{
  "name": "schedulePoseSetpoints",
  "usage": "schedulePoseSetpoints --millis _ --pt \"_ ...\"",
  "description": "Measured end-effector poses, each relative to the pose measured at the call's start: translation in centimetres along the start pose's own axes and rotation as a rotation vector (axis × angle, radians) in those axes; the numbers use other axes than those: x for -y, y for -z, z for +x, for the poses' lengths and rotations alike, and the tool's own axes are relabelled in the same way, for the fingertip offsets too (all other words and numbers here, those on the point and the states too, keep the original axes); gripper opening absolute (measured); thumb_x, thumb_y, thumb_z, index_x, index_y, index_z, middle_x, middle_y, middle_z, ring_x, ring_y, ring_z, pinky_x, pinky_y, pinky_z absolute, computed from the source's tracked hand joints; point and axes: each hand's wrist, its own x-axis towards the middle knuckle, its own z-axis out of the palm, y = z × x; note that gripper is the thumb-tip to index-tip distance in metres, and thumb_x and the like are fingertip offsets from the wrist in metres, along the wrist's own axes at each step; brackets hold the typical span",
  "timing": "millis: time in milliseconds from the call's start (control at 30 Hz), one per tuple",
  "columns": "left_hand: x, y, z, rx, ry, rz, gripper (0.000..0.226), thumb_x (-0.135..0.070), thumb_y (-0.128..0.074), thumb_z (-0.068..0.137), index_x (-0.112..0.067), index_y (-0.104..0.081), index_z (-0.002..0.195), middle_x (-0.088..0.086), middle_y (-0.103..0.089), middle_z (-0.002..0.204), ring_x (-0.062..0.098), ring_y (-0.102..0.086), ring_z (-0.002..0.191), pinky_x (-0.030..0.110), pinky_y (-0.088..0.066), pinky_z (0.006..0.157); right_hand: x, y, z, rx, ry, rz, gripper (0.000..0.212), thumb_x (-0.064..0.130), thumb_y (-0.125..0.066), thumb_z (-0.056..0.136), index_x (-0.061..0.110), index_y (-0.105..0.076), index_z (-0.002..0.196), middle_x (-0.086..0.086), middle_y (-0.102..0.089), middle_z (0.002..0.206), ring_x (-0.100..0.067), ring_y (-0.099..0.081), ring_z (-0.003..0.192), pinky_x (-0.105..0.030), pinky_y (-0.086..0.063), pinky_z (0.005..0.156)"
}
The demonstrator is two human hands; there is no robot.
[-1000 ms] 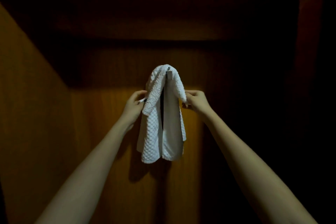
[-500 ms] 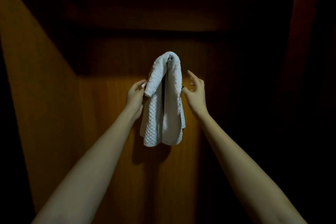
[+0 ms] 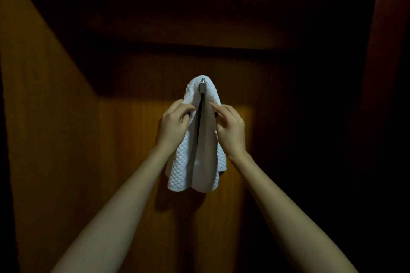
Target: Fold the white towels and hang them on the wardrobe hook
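the white towel (image 3: 184, 162) hangs over the hook (image 3: 202, 86) on the brown wood wardrobe back wall (image 3: 133, 162). it drops below the hook in two folds with a dark gap between them. just below the hook on the left, the left hand (image 3: 172, 126) pinches the left fold with curled fingers (image 3: 188, 109). just below on the right, the right hand (image 3: 230, 131) pinches the right fold. above the hook the wood is dark. a wood side wall (image 3: 44, 117) slopes away left of the hook.
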Motion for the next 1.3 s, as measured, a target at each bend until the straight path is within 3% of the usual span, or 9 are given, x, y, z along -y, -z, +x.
schedulePoseSetpoints --millis 200,333,433,533,700,833,933,1100,1300 --pt "-0.7 -0.2 -0.1 -0.014 0.027 0.122 0.031 0.003 -0.051 0.09 -0.009 -0.065 0.114 0.005 -0.059 0.127 0.018 -0.059 0.108 0.025 -0.048 0.085 0.2 -0.4 -0.9 0.007 0.037 -0.039 0.037 0.007 -0.062 0.091 0.01 -0.063 0.128 -0.006 -0.064 0.11 -0.021 -0.057 0.1 -0.035 -0.049 0.085" --pt "-1.1 -0.2 -1.1 0.029 -0.01 0.107 0.029 -0.001 -0.05 0.092 -0.013 -0.063 0.115 0.001 -0.06 0.117 0.01 -0.058 0.095 0.022 -0.05 0.075 0.7 -0.8 -0.9 0.045 -0.006 0.034 0.038 0.008 -0.06 0.093 0.012 -0.06 0.131 -0.002 -0.062 0.11 -0.013 -0.057 0.096 -0.025 -0.047 0.081" --pt "-1.3 0.2 -1.7 0.053 0.033 0.081 0.031 -0.003 -0.051 0.092 -0.015 -0.058 0.12 0.001 -0.059 0.12 0.0 -0.05 0.099 0.022 -0.049 0.079 1.1 -0.7 -1.0 0.107 -0.039 0.029 0.042 0.005 -0.056 0.094 0.013 -0.055 0.136 0.0 -0.058 0.112 -0.004 -0.051 0.091 -0.011 -0.041 0.078" --pt "-1.3 1.2 -2.6 0.086 0.088 0.087 0.037 -0.01 -0.053 0.092 -0.018 -0.051 0.128 0.001 -0.057 0.128 0.005 -0.052 0.104 0.023 -0.043 0.081 1.4 0.1 -2.1 0.135 -0.098 -0.001 0.045 0.007 -0.053 0.095 0.018 -0.052 0.138 0.001 -0.053 0.116 -0.002 -0.048 0.093 -0.007 -0.04 0.076" --pt "-2.4 3.6 -5.1 0.208 0.169 0.106 0.039 -0.028 -0.055 0.093 -0.024 -0.046 0.13 -0.001 -0.054 0.133 0.022 -0.056 0.114 0.038 -0.047 0.087 3.0 2.4 -5.3 0.162 -0.191 -0.128 0.041 0.012 -0.054 0.095 0.017 -0.054 0.136 -0.003 -0.053 0.121 -0.008 -0.05 0.093 -0.019 -0.044 0.078" --pt "-4.6 4.4 -9.1 0.297 0.153 0.06 0.037 -0.029 -0.056 0.091 -0.025 -0.047 0.127 -0.003 -0.055 0.13 0.022 -0.054 0.115 0.038 -0.046 0.085 5.6 5.0 -9.7 0.205 -0.296 -0.225 0.039 0.02 -0.052 0.097 0.017 -0.054 0.135 -0.003 -0.052 0.122 -0.016 -0.055 0.102 -0.029 -0.047 0.083" --pt "-7.0 3.9 -14.1 0.37 0.146 -0.02 0.034 -0.025 -0.058 0.09 -0.021 -0.052 0.123 0.0 -0.056 0.126 0.024 -0.054 0.115 0.036 -0.044 0.084 7.5 7.6 -15.7 0.238 -0.44 -0.27 0.041 0.02 -0.052 0.097 0.015 -0.051 0.138 -0.006 -0.052 0.127 -0.022 -0.053 0.116 -0.034 -0.044 0.096" --pt "-12.9 2.4 -25.9 0.711 0.223 -0.099 0.04 -0.03 -0.055 0.093 -0.021 -0.048 0.131 -0.001 -0.049 0.134 0.023 -0.049 0.122 0.043 -0.045 0.092 10.6 14.0 -29.9 0.392 -0.789 -0.41 0.046 0.026 -0.048 0.1 0.019 -0.041 0.145 -0.006 -0.046 0.14 -0.022 -0.049 0.126 -0.039 -0.045 0.104" --pt "-23.3 -1.6 -36.9 1.069 0.072 -0.246 0.043 -0.033 -0.051 0.095 -0.025 -0.042 0.136 -0.003 -0.044 0.138 0.02 -0.045 0.125 0.037 -0.044 0.093 13.6 24.9 -42.9 0.439 -1.129 -0.635 0.048 0.026 -0.048 0.099 0.018 -0.039 0.145 -0.009 -0.047 0.138 -0.028 -0.048 0.125 -0.038 -0.043 0.099"
